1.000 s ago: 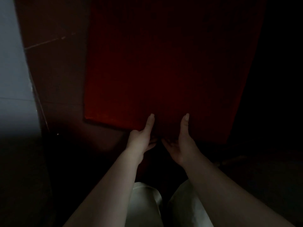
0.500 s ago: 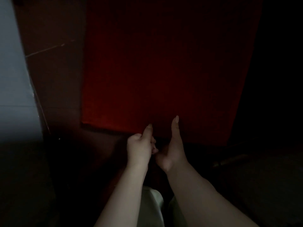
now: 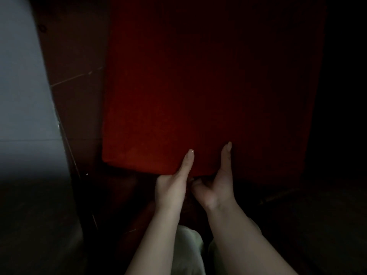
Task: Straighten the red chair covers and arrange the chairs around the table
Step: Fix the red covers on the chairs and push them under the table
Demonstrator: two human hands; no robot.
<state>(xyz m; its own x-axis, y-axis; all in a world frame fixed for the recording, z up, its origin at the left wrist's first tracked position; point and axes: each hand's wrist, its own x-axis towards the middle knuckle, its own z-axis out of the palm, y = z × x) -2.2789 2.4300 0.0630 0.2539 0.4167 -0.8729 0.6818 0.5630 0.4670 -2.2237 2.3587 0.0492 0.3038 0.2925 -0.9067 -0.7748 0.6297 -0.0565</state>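
The room is very dark. A red chair cover (image 3: 178, 100) fills the middle of the head view, its near edge running across just above my hands. My left hand (image 3: 172, 183) grips that near edge, thumb lying on top of the red fabric and fingers tucked under it. My right hand (image 3: 216, 181) grips the same edge close beside it, thumb up on the fabric, fingers curled beneath. The two hands nearly touch. The chair frame under the cover is hidden.
A pale wall or panel (image 3: 23, 86) stands at the left. Dark reddish-brown floor tiles (image 3: 79, 62) show between it and the chair. My light trousers (image 3: 188, 253) appear at the bottom. The right side is black.
My thumbs have slid forward onto the red cover again after pulling back half a second ago; both hands stay together at the near edge.
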